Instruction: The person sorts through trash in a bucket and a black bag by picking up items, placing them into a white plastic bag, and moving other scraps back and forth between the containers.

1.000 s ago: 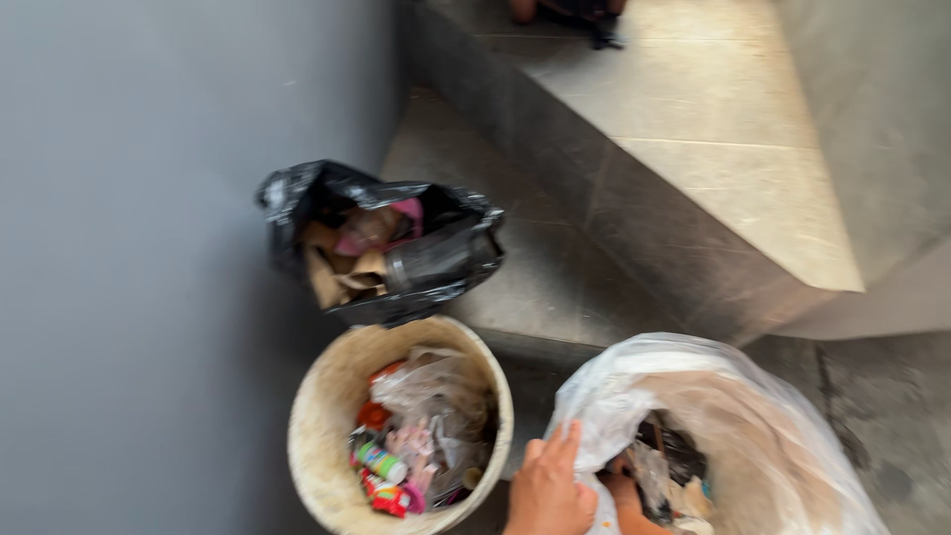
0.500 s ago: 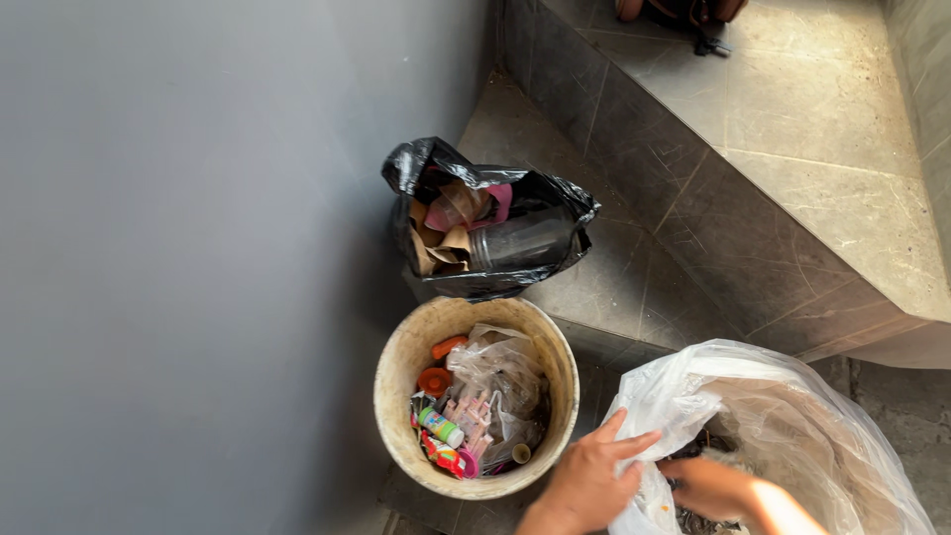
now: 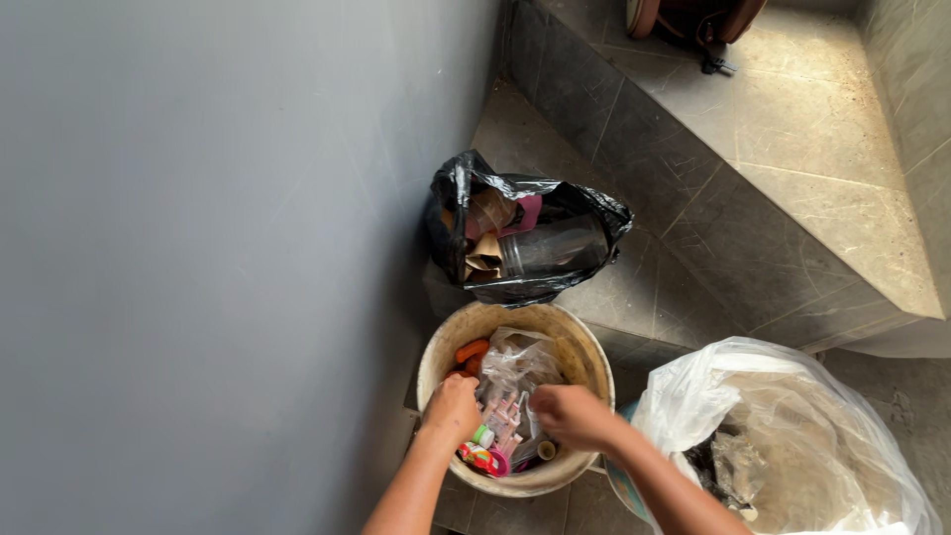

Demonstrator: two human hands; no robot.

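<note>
A plain grey wall filled the whole left side of my view, and the tiled floor ran along its foot.

My left hand was inside the round beige bucket, at its left rim, the fingers curled down into the rubbish; I could not tell whether they had closed on anything. Just under that hand lay small bright pieces, a green and white one and a red and pink one, near the bucket's near edge. An orange piece sat against the left inner wall, further from me. A crumpled clear plastic bag lay in the middle of the bucket, on top of the rest.

My right hand was also over the bucket, at its right near side, knuckles up and fingers bent loosely downward onto the plastic and the pinkish scraps between my two hands. What it gripped, if anything, I could not tell.

Beyond the bucket, just beside its far rim, stood an open black rubbish bag with brown paper, a pink scrap and a clear container inside.

To the right of the bucket, touching my right forearm, was a big white translucent bag, open and holding dark crumpled waste. A stone step rose at the far right.
</note>
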